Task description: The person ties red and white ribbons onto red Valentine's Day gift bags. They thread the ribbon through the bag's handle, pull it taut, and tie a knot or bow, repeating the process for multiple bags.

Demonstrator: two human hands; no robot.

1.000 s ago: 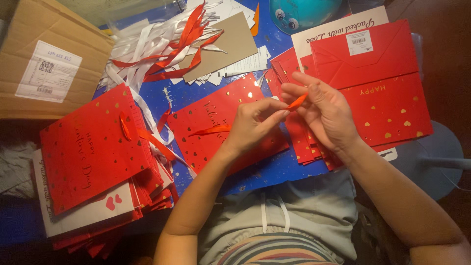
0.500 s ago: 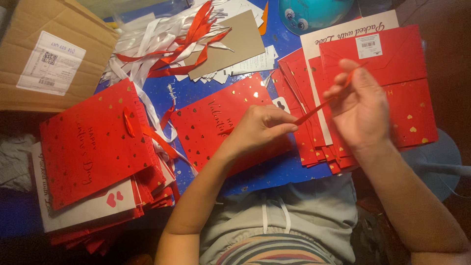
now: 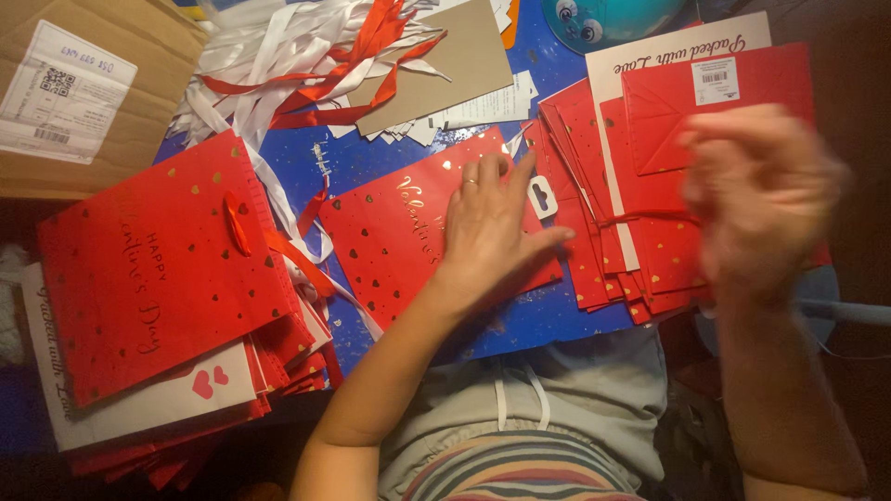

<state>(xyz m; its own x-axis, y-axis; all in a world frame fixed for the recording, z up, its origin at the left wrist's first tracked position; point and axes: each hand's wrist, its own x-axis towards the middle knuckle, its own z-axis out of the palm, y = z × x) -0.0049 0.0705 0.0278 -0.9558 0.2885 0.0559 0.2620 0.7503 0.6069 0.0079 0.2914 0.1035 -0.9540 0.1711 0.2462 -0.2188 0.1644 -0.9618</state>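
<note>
Left hand (image 3: 487,227): pressed flat, fingers spread, on the flat red gift bag (image 3: 436,237) at the table's middle; clamped on nothing.
Right hand (image 3: 756,199): raised and blurred over the right-hand stack of red bags (image 3: 640,186); grip impossible to tell, though a thin red ribbon (image 3: 640,219) runs toward it from the left.
Bag in hand: lying face up on the blue table (image 3: 538,320), between the two stacks, pinned under the left palm.
Risk, ribbon: likely to slip free or fray if tugged fast, judging by the blur.
Risk, bag: could skid or crease if the palm lifts during a pull.
Risk, tangle: loose ribbon pile (image 3: 306,65) close by, easy to snag.
Containers: bags all folded flat, nothing visibly inside; left stack of bags (image 3: 158,278) likewise; cardboard box (image 3: 93,102) at the upper left, contents hidden.
</note>
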